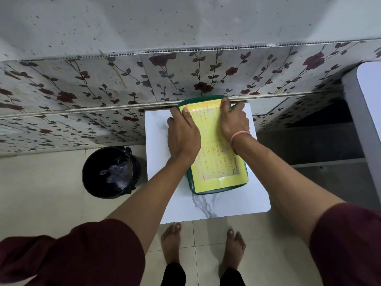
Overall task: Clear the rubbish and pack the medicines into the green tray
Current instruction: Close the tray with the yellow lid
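Observation:
A green tray [218, 191] lies on a small white marbled table [231, 205], its far end against the wall. A yellow printed sheet [212, 157] covers its whole top, so whatever is inside is hidden. My left hand [182, 135] grips the tray's left rim, thumb pressed on the sheet. My right hand [234, 118] grips the right rim near the far end, thumb on the sheet too. No medicines or rubbish show on the table.
A black bin [111, 172] lined with a dark bag stands on the tiled floor left of the table. A flower-patterned wall [103, 93] runs behind. A grey-white unit [362, 112] stands at the right. My bare feet [203, 242] are at the table's near edge.

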